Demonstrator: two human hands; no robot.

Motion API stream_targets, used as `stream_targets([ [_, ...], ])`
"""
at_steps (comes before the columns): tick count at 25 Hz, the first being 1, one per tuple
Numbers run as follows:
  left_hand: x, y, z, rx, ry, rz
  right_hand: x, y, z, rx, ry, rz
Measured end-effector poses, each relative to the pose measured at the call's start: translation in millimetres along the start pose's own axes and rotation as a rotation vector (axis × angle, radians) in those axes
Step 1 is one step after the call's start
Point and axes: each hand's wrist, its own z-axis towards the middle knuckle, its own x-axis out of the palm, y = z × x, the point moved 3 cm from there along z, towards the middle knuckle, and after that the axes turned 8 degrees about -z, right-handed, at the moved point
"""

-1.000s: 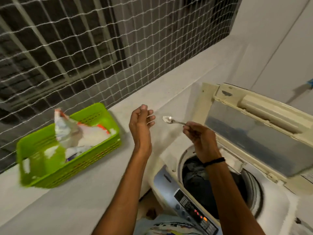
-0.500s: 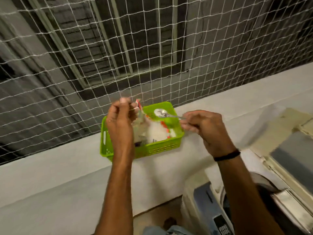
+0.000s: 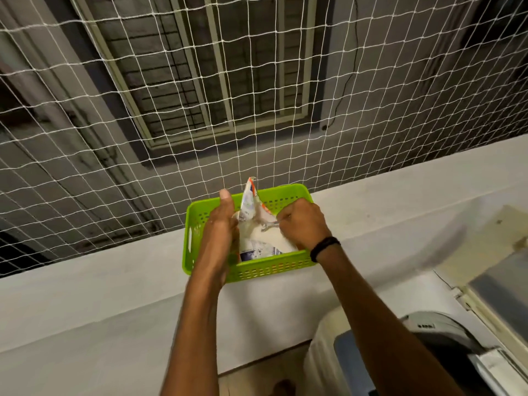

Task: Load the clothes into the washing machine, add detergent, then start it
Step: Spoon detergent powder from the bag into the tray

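An opened, white and orange-trimmed plastic detergent packet [image 3: 249, 208] is seen standing in a lime-green perforated plastic basket [image 3: 271, 270] at the centre of the frame, with white powder [image 3: 271, 240] exposed at its mouth. A small metal spoon [image 3: 270, 224] is pinched in the curled fingers of the right hand [image 3: 303, 227] and is dipped into the powder. The packet's left side appears to be held by the left hand [image 3: 220, 224], whose thumb is pointed upward; its other fingers are hidden behind the back of the hand, so the grip cannot be confirmed. A black wristband [image 3: 324, 247] is worn on the right wrist. The basket is set on a pale grey concrete ledge [image 3: 108, 284], behind which a white string safety net [image 3: 257, 110] is stretched across the upper frame. A white top-loading washing machine [image 3: 354, 355] is partly visible at the lower right, its lid [image 3: 503, 284] raised.
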Motion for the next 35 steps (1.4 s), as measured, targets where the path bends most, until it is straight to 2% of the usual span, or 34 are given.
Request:
stream_targets([
  [7,-3,1,5,-0.025,0.053,-0.043,27,-19,15,0.099,0.285,0.413],
  [11,-3,0,4,-0.001,0.026,0.002,5,-8,1,0.187,0.191,0.477],
  [18,-3,-4,8,0.113,-0.121,0.035,-26,-19,-24,0.296,0.083,0.759],
  [23,3,-11,3,0.246,-0.187,-0.018,-38,-30,-36,0.262,-0.056,0.786],
  [29,8,-10,4,0.254,-0.198,-0.024,-33,-18,-38,0.062,-0.239,0.359],
  [33,8,-9,2,0.277,-0.206,-0.028,-33,-21,-36,0.067,-0.239,0.383],
  [35,7,-9,2,0.286,-0.214,-0.041,-33,-23,-36,0.11,-0.204,0.484],
])
